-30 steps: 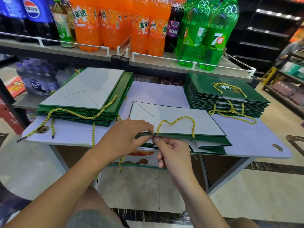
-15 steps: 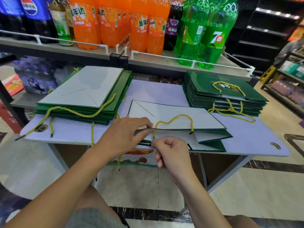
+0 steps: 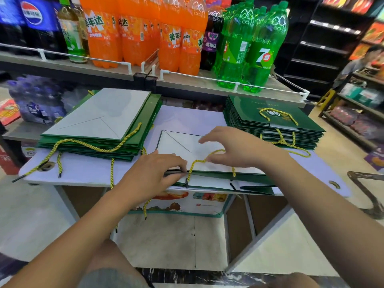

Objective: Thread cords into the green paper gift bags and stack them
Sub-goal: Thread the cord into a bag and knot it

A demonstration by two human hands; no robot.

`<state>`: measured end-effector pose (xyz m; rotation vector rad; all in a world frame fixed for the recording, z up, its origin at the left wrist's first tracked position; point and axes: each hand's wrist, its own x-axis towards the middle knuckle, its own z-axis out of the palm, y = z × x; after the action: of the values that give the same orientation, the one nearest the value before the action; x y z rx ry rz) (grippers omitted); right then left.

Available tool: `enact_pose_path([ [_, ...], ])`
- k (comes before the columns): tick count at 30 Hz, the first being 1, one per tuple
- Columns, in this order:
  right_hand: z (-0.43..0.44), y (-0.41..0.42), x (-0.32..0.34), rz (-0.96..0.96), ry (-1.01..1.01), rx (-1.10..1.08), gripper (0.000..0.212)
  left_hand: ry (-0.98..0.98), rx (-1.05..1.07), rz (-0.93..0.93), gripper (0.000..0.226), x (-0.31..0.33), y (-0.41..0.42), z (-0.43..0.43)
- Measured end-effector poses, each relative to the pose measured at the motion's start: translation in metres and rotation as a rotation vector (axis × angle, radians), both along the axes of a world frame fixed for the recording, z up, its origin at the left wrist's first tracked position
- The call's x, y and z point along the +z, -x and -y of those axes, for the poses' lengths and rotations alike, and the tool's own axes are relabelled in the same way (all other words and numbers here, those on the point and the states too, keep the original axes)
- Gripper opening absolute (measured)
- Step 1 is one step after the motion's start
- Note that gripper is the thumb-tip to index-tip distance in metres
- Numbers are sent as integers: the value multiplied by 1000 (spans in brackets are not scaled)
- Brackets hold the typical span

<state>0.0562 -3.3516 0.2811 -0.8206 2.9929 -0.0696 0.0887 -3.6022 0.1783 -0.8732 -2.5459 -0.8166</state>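
- Soda bottles [image 3: 182, 38] are standing behind; the green bag [image 3: 178, 143] is lying flat on the surface [image 3: 187, 119].
- My left fingers [image 3: 174, 163] are pinching its edge to steady it.
- My right fingers [image 3: 218, 136] are hanging wide, empty, over the cord [image 3: 194, 163].

Both bare forearms reach forward from the lower corners of the view and converge toward the middle. The left hand [image 3: 153, 173] lies palm down with a straight wrist. Its fingers [image 3: 174, 161] are curled, and thumb and forefinger pinch the near edge of the bag [image 3: 176, 148]. The right hand [image 3: 236, 146] sits further forward, palm down, with the wrist angled to the left. Its fingers [image 3: 209, 138] are spread, nearly straight and pointing left. Whether its thumb touches anything cannot be told. The two hands are near each other but apart.
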Motion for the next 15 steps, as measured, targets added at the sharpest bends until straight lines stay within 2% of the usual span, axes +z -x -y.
enact_pose_path([
  [2,-4,22,-10,114,-54,88,24,6,4,10,6,-1,0,0],
  [5,-10,38,-18,115,13,116,10,4,10,6,6,1,-1,-1],
  [8,-10,46,-14,65,47,88,8,-1,-12,11,16,0,-1,-1],
  [13,-5,53,-15,43,58,103,8,7,-6,39,8,0,-1,1],
  [15,-5,55,-17,113,98,85,10,7,-12,40,8,1,0,1],
])
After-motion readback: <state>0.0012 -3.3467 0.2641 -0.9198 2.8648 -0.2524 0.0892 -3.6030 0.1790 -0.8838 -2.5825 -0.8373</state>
